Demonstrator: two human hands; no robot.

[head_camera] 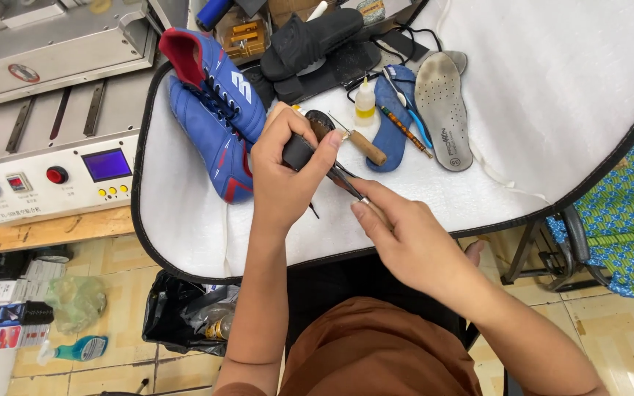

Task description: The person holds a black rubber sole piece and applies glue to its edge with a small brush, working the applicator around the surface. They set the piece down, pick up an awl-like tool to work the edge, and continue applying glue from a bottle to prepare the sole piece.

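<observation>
Black piece (299,152) in L hand (282,176); R hand (398,235) adj.

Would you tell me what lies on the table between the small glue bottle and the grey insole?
In the head view, between the glue bottle and the grey insole lie a blue insole, a toothbrush and a pencil-like stick.

Single head-worn view, looking steeply down, close over the white-padded table (552,110) — floor visible below its edge
</observation>
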